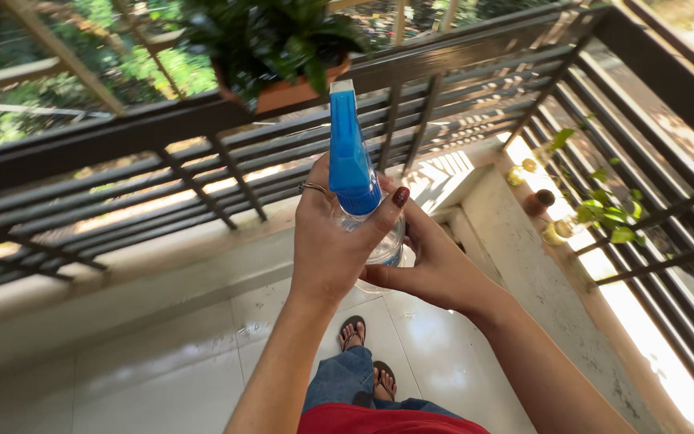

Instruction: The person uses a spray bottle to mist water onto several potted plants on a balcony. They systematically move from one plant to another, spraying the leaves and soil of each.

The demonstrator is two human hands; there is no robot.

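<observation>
I hold a spray bottle (353, 165) upright in the middle of the frame, in front of a dark balcony railing (162, 128). Its blue spray head stands tall and narrow above my hands, and its clear body shows only in part between my fingers, lower down.

My left hand (332, 241) is wrapped around the neck of the bottle, just under the blue head. Its thumb lies across the front, with a dark red nail showing, and the fingers curl around the far side. A ring sits on one finger at the upper left of that hand. The hand is closed on the bottle, not spread.

My right hand (435, 265) cups the clear body from the right and below, with fingers curved around it and the palm turned toward the bottle. Both hands touch the bottle and meet each other at its lower part.

Above the bottle, at the top of the frame, a leafy plant in a terracotta pot (283, 92) sits on the railing. At the right of the frame, small round bottles with trailing green vines (557, 231) stand on a pale ledge beside the railing. Below my hands lies a glossy white tiled floor (178, 362), with my feet in sandals (367, 358) at the bottom centre.
</observation>
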